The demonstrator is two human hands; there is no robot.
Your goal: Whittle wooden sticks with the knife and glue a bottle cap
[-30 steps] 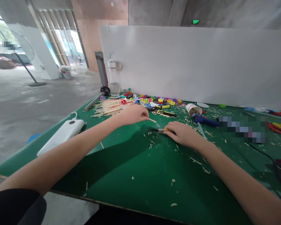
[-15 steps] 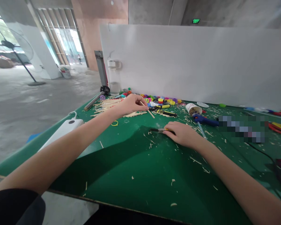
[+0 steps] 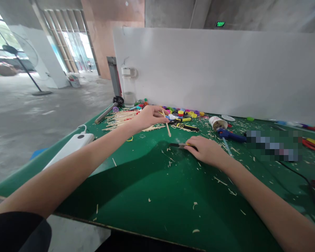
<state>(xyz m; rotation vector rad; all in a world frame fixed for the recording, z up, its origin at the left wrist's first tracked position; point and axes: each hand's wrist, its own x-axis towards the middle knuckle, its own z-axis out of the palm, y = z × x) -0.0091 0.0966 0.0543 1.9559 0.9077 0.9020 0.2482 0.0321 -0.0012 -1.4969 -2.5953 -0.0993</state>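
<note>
Between the fingertips of my left hand [image 3: 152, 117] is a thin wooden stick [image 3: 168, 128], its lower end slanting down above the green table [image 3: 136, 185]. My right hand [image 3: 203, 149] is closed round a utility knife [image 3: 182, 145], with the blade pointing left, low over the tabletop. Stick and blade are apart. Behind my left hand lies a loose pile of similar wooden sticks [image 3: 118, 120]. Pliers with black and yellow handles [image 3: 186, 127] rest just beyond the two hands. Pale wood shavings [image 3: 170, 162] are scattered below the blade.
A white power strip [image 3: 70, 148] lies on the left. Colourful plastic caps [image 3: 193, 114] and a clear bottle [image 3: 128, 89] stand along the white board [image 3: 212, 70]. To the right are a tipped paper cup [image 3: 217, 123], a blue-handled tool [image 3: 232, 135] and a black cable [image 3: 299, 175].
The stick in my left hand has turned to a steeper angle, its lower end shifting slightly left and down. My right hand with the knife has hardly moved.
</note>
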